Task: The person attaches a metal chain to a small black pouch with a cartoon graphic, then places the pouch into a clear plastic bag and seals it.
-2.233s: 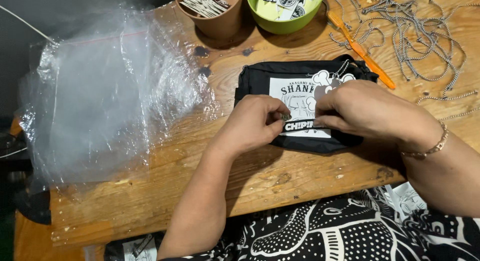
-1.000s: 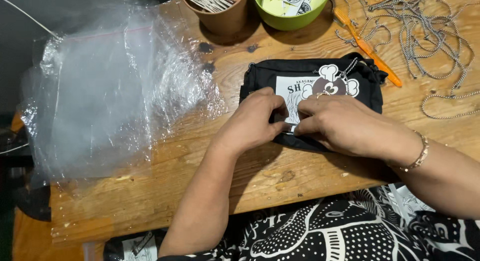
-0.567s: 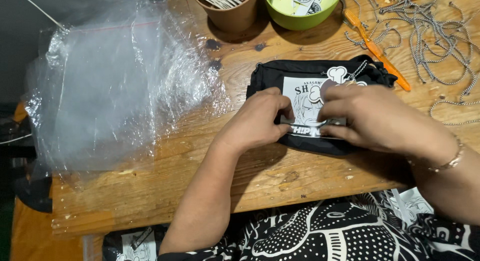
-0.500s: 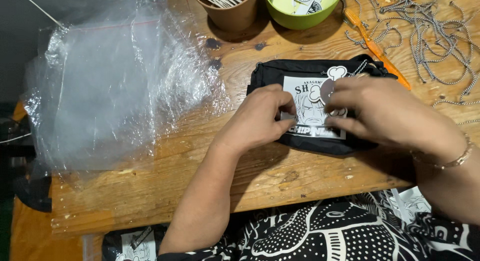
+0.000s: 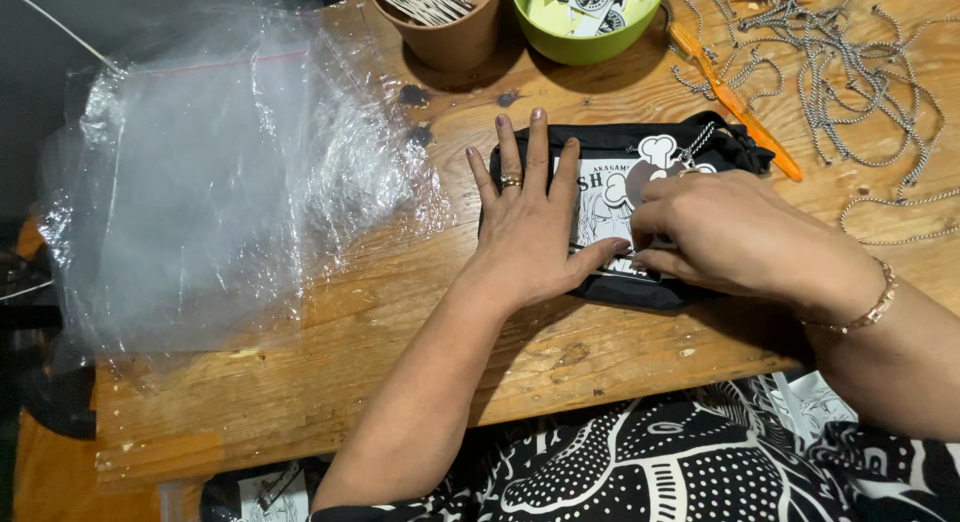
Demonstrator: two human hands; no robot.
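Black pouch [image 5: 640,282] near table edge [image 5: 420,422], left hand [image 5: 530,232] flat on it, right hand [image 5: 720,232] pinching its label

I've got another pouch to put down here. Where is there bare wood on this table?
Bare wood lies along the near table edge, between the plastic bags and the left hand. Bowls, chains and the black pouch crowd the far right.

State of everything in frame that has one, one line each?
black pouch: flat on the table, under both hands
left hand: flat, fingers spread, pressing the pouch
right hand: curled, fingertips on the pouch's label
plastic bags: empty, crumpled stack
brown cup: upright, filled
green bowl: upright, holds stickers
chains: loose, tangled
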